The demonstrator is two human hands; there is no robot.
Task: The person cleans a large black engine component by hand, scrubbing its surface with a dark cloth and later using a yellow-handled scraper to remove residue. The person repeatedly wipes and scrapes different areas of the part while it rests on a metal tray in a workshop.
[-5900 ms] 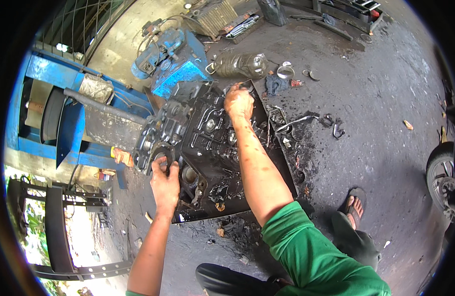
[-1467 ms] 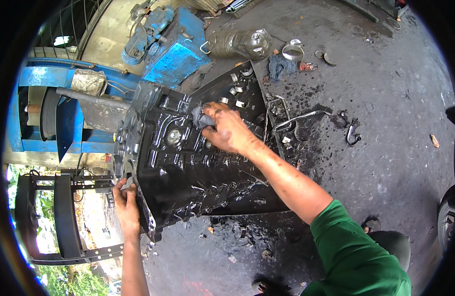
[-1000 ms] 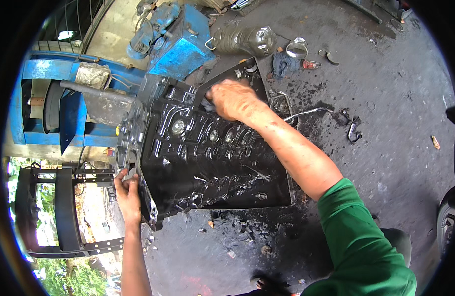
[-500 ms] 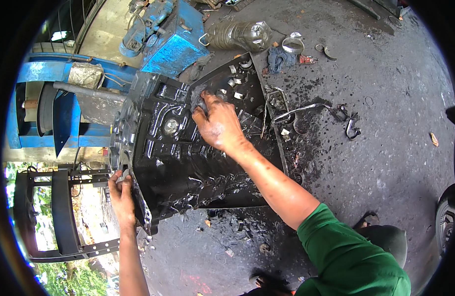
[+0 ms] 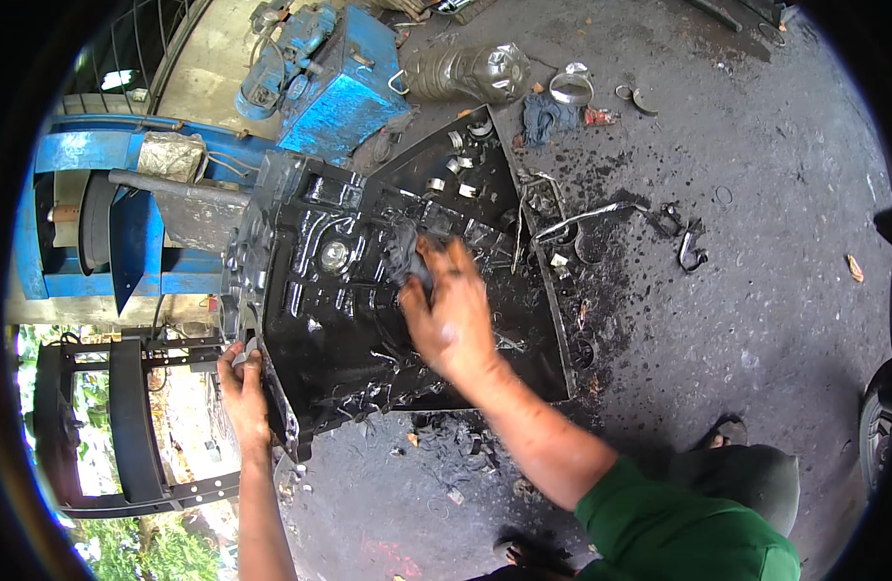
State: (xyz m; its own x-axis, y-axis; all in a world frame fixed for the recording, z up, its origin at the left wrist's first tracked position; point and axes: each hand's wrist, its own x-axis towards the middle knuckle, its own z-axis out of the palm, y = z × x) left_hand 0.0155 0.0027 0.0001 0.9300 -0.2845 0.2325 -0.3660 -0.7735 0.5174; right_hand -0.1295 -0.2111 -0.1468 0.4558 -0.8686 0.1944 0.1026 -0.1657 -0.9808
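Note:
A black, oil-wet engine block [image 5: 310, 339] lies in a dark metal tray [image 5: 538, 363]. My right hand [image 5: 453, 324] presses a dark grey rag [image 5: 403, 254] onto the block's upper face, its fingers bent over the cloth. At the block's near left corner, my left hand [image 5: 244, 402] grips the edge with thumb and fingertips. A small light-grey piece shows between those fingers; I cannot tell whether it is part of the block. Several curved metal shells [image 5: 466, 190] lie in the tray's far corner, beyond my right hand.
Behind the block stand a blue metal box [image 5: 344, 92] and a blue frame [image 5: 88, 150]. A large plastic bottle [image 5: 465, 73], a metal ring [image 5: 572, 87] and a blue rag [image 5: 547, 118] lie on the far floor. Bent metal pipes [image 5: 591, 221] rest right of the tray.
My right hand has slid the rag toward me and slightly right across the block, uncovering part of its far side. My left hand stays on the block's edge.

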